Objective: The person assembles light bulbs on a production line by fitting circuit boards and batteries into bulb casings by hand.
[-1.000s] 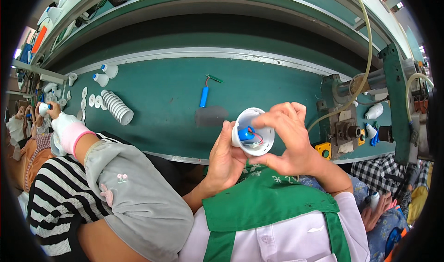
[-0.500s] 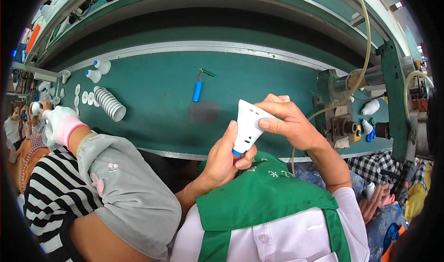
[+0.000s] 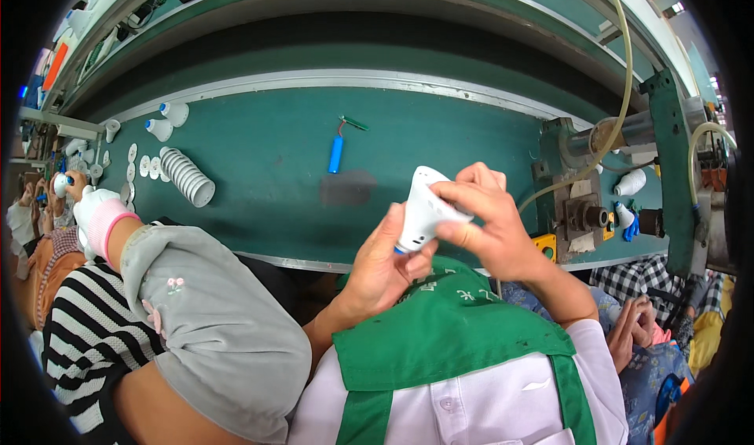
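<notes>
In front of my green apron I hold a white cone-shaped plastic housing [image 3: 422, 213] with a blue narrow end and small dark slots. My left hand [image 3: 378, 263] is closed around the blue end. At the wide rim, my right hand [image 3: 495, 229] grips with the thumb outside and the fingers over the opening; whether a fingertip reaches inside, I cannot tell. Beyond my hands, a blue cylindrical battery [image 3: 336, 156] lies on the green bench, wired to a small green circuit board [image 3: 356, 124].
At left are nested white cups [image 3: 187, 176], white discs [image 3: 144, 166] and upright cones [image 3: 159, 129]. A co-worker's gloved hand [image 3: 102, 219] and grey sleeve are beside me. A metal press [image 3: 585, 213], a yellow box [image 3: 546, 246] and a hanging hose [image 3: 626, 52] stand at right.
The housing has tilted so its wide opening shows more. My right hand has shifted onto the rim, uncovering the yellow box. The co-worker's arm at left has moved slightly.
</notes>
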`<action>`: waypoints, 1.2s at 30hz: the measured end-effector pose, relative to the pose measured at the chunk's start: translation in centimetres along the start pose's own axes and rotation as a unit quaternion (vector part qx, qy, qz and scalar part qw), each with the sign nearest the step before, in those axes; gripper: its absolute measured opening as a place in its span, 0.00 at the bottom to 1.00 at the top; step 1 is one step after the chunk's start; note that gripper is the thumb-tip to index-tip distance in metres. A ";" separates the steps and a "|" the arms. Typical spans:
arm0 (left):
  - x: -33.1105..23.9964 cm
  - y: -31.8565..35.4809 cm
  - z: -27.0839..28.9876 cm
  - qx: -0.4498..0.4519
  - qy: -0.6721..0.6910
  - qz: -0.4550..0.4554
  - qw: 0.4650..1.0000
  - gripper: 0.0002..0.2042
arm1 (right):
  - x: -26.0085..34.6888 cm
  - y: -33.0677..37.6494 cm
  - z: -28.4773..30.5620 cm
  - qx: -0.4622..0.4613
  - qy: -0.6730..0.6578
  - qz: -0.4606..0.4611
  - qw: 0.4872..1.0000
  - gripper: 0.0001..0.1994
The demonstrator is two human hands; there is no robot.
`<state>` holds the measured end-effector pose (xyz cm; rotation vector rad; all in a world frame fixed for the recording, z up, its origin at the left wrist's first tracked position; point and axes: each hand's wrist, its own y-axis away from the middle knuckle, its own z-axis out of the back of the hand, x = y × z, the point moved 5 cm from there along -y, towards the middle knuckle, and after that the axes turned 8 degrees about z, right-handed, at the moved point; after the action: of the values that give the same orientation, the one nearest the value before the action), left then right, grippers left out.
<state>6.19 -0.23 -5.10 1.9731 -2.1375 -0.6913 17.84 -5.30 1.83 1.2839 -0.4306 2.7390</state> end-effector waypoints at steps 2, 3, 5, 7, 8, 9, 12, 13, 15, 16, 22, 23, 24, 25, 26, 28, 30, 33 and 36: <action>-0.6 -0.3 1.1 0.030 0.011 -0.061 0.998 0.21 | 1.7 0.0 -0.1 -0.040 0.108 0.083 0.990 0.23; -1.4 -0.2 0.8 0.061 0.023 -0.116 0.991 0.21 | 1.6 0.3 -0.5 -0.047 0.112 0.097 0.988 0.24; -2.0 0.2 -0.1 0.016 -0.005 -0.153 0.988 0.21 | 1.9 0.7 -0.7 -0.039 0.105 0.122 0.986 0.25; -2.8 0.8 0.2 0.005 -0.049 -0.215 0.975 0.25 | 2.0 1.2 -1.1 -0.004 0.093 0.131 0.987 0.23; -2.9 1.0 0.2 0.004 -0.050 -0.221 0.974 0.25 | 1.8 1.5 -1.6 -0.003 0.091 0.138 0.986 0.22; -3.1 1.3 0.1 -0.024 -0.131 -0.257 0.957 0.26 | 1.8 1.8 -1.7 -0.012 0.093 0.145 0.985 0.18; -3.3 1.8 0.1 -0.052 -0.242 -0.303 0.920 0.27 | 1.1 2.1 -1.7 -0.015 0.055 0.177 0.983 0.13; -3.2 1.7 0.2 -0.057 -0.242 -0.307 0.919 0.27 | 0.8 1.8 -1.6 -0.029 0.007 0.176 0.984 0.10; -3.1 1.8 -0.5 -0.069 -0.244 -0.326 0.911 0.22 | 0.8 2.1 -1.9 -0.049 0.089 0.206 0.973 0.09; -3.1 1.5 -0.6 -0.068 -0.244 -0.327 0.910 0.22 | 1.2 2.4 -2.0 -0.070 0.171 0.234 0.955 0.08; -2.8 -0.4 -0.4 0.118 -0.002 -0.237 0.964 0.15 | 3.8 4.1 -2.8 -0.289 0.299 0.385 0.824 0.08; -2.7 -0.3 -0.4 0.118 -0.002 -0.236 0.964 0.15 | 3.2 3.0 -2.4 -0.277 0.183 0.303 0.893 0.10; -2.7 0.0 -1.0 0.092 -0.018 -0.238 0.967 0.16 | 2.3 2.2 -2.2 -0.258 0.065 0.211 0.941 0.13; -2.6 0.1 -1.2 0.065 -0.034 -0.240 0.968 0.17 | 1.9 0.9 -2.4 -0.177 0.059 0.201 0.962 0.22; -2.5 0.1 -1.1 0.066 -0.033 -0.236 0.969 0.17 | 1.9 0.8 -2.1 -0.178 0.061 0.198 0.962 0.22; -2.5 0.4 -0.8 0.042 -0.091 -0.245 0.964 0.21 | 2.2 0.3 -2.6 -0.079 0.079 0.213 0.971 0.27; -2.5 0.7 -0.8 0.013 -0.144 -0.263 0.954 0.21 | 2.5 0.4 -2.8 -0.037 0.094 0.215 0.971 0.30; -2.7 1.5 -1.8 -0.030 -0.257 -0.283 0.923 0.23 | 3.0 1.0 -3.0 -0.028 0.025 0.175 0.984 0.28; -2.5 1.7 -2.6 -0.032 -0.310 -0.288 0.906 0.24 | 3.3 0.9 -2.8 -0.039 0.001 0.189 0.981 0.28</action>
<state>6.01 1.67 -1.54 2.6254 -1.7057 -1.6519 13.47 -5.51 2.48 1.2958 -0.8543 2.9833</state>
